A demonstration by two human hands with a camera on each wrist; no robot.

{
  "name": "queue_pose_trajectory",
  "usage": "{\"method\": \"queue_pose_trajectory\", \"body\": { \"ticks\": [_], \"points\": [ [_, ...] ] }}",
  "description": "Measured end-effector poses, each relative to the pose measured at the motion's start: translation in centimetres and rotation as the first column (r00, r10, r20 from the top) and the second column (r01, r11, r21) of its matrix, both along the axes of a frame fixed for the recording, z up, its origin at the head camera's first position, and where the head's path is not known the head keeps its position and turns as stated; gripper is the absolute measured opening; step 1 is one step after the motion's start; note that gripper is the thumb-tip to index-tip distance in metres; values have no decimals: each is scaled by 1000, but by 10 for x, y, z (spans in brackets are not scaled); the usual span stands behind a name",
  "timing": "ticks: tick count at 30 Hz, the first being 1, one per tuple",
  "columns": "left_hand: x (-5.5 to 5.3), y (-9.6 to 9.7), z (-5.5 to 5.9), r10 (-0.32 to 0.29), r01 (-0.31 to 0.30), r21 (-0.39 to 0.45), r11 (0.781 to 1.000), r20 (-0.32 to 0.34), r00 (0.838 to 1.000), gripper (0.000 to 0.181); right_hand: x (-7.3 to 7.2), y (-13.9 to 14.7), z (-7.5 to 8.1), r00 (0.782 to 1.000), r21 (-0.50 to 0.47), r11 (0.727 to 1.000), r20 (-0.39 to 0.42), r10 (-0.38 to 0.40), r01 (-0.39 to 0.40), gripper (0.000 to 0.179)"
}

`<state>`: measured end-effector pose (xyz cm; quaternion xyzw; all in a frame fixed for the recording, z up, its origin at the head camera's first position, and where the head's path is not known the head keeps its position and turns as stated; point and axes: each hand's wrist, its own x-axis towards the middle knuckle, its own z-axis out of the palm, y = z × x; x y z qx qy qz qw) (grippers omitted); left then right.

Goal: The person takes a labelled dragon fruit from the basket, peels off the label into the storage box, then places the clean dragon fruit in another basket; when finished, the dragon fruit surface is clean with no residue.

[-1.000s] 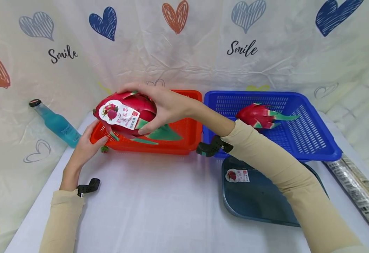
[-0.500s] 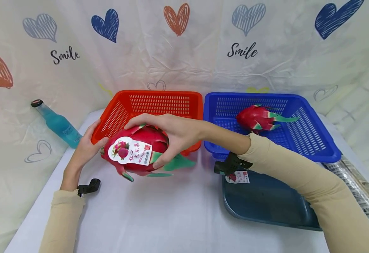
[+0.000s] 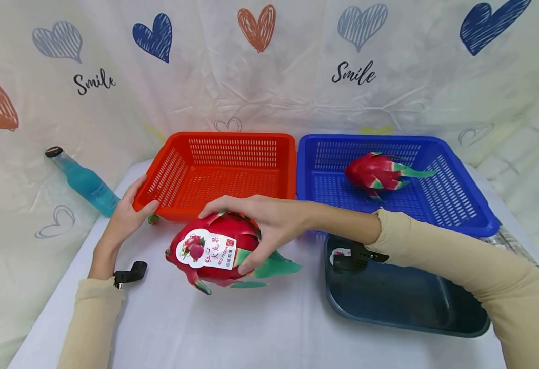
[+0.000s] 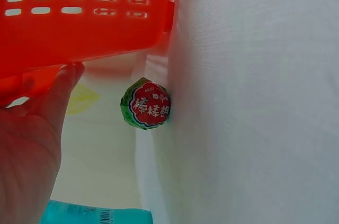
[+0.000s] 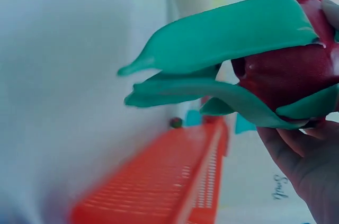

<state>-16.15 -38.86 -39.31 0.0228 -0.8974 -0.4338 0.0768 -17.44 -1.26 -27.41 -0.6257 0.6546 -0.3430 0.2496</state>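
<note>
right hand (image 3: 274, 218): you grasp the labelled dragon fruit (image 3: 225, 226) at the red basket's (image 3: 172, 211) six o'clock | left hand (image 3: 128, 209): you grip that basket's eight-o'clock corner | handling: support the fruit evenly, sparing its green leaves (image 3: 276, 267) at three o'clock

Lower left of frame: long beige fabric left sleeve (image 3: 89, 320), plain, smooth, cuff faintly banded and slightly wrinkled. Just past cuff, small angular black wrist-worn camera unit (image 3: 132, 273), rounded outer end, narrow black strap, tiny pale detail beneath.

Right side, running to right edge: matching long beige right sleeve (image 3: 463, 264), cuff edge gathered, soft creases near bend. Blocky black wrist unit (image 3: 351, 259) at cuff, black strap, pale specks along it. Left grip (image 3: 126, 214), right grip (image 3: 271, 219): bare human hands.
</note>
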Motion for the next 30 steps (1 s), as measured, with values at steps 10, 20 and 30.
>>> {"method": "queue_pose_trajectory", "body": {
  "ticks": [10, 20, 30],
  "points": [
    [-4, -3, 0, -29, 29, 17, 999, -10, 1000, 81, 5, 5, -29, 997, 49, 999, 76, -16, 13, 84],
    [-4, -3, 1, -31, 31, 31, 999, -3, 1000, 80, 0, 8, -48, 992, 143, 989, 112, -55, 39, 80],
    [-3, -2, 1, -18, 18, 28, 999, 17, 1000, 80, -7, 14, -69, 989, 239, 967, 99, -111, 85, 78]
  ]
}}
